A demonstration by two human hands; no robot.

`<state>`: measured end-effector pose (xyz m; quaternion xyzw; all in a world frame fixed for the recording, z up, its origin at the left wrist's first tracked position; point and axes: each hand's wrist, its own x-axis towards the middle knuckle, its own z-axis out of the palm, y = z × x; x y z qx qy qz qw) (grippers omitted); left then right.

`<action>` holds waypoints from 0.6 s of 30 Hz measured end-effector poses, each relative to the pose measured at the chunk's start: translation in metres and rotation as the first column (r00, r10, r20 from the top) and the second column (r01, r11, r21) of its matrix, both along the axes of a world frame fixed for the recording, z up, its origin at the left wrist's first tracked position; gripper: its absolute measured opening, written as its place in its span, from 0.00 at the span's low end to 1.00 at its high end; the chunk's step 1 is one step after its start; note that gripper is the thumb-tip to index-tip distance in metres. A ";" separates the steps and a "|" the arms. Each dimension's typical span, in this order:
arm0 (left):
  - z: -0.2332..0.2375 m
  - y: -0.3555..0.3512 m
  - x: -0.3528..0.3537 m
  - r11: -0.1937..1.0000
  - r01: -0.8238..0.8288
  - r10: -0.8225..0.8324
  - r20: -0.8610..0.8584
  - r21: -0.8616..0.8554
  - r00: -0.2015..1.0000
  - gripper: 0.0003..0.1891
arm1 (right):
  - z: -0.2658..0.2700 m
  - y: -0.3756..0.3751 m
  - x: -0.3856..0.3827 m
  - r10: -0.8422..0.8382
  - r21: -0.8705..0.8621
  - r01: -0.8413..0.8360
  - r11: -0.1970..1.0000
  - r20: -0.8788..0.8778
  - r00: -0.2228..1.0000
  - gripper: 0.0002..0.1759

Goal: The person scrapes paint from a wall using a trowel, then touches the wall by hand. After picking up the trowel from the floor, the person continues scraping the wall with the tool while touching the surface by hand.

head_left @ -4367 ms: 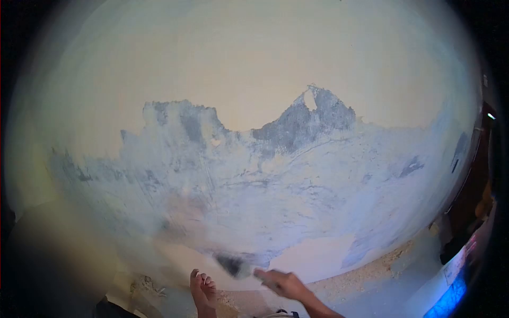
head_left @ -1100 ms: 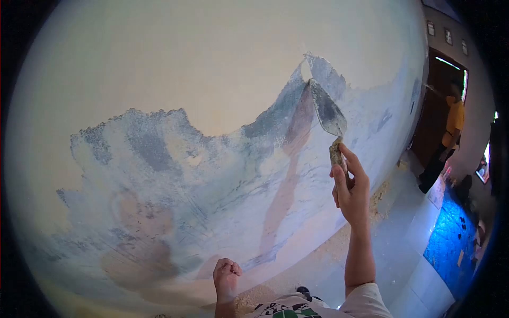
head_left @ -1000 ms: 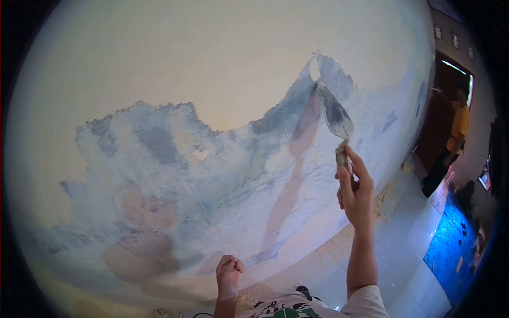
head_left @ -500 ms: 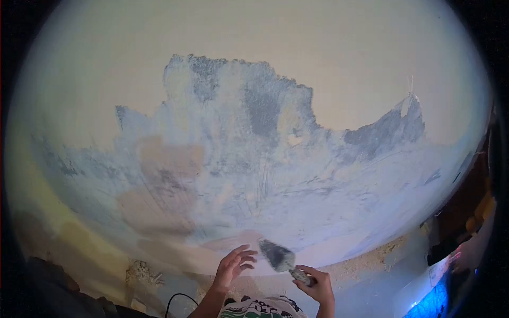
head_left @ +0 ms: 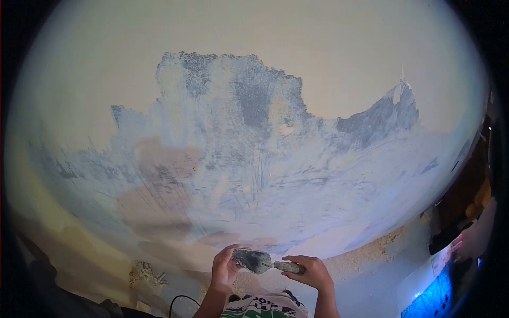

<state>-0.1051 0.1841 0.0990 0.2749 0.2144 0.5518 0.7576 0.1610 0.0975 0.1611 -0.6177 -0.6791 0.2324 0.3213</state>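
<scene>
A small pointing trowel (head_left: 252, 261) with a stained, greyish blade lies almost level in front of my body. Its worn handle (head_left: 290, 267) is gripped by my right hand (head_left: 313, 273), fingers wrapped over it. My left hand (head_left: 225, 268) is closed at the blade's far end, thumb in front and the other fingers partly hidden behind the metal. Beyond both hands rises a wall (head_left: 328, 47) whose cream paint is scraped away over a wide, ragged area, baring a bluish-grey patchy surface (head_left: 254, 106).
Paint flakes and debris (head_left: 366, 254) lie along the foot of the wall, with another heap (head_left: 146, 273) at the left. A black cable (head_left: 180, 298) curves near my left arm. Dark items and a bright blue-lit object (head_left: 432, 299) are at the right edge.
The trowel has swung from a slant to nearly level, its tip now at my left hand. My left hand has gone from spread fingers to closing on the blade.
</scene>
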 end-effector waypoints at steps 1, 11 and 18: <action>-0.002 -0.001 -0.002 1.000 0.027 -0.027 0.012 -0.003 1.000 0.19 | 0.000 -0.001 0.000 -0.002 -0.001 0.002 1.000 -0.001 1.000 0.24; -0.010 -0.002 0.008 0.979 0.181 -0.144 0.304 -0.097 0.942 0.18 | 0.005 -0.020 0.047 -0.181 0.155 0.226 0.962 -0.259 0.949 0.24; -0.021 0.005 0.005 0.992 0.117 -0.105 0.223 -0.040 0.969 0.18 | 0.058 -0.033 0.095 -0.276 0.508 0.545 0.667 -0.511 0.814 0.31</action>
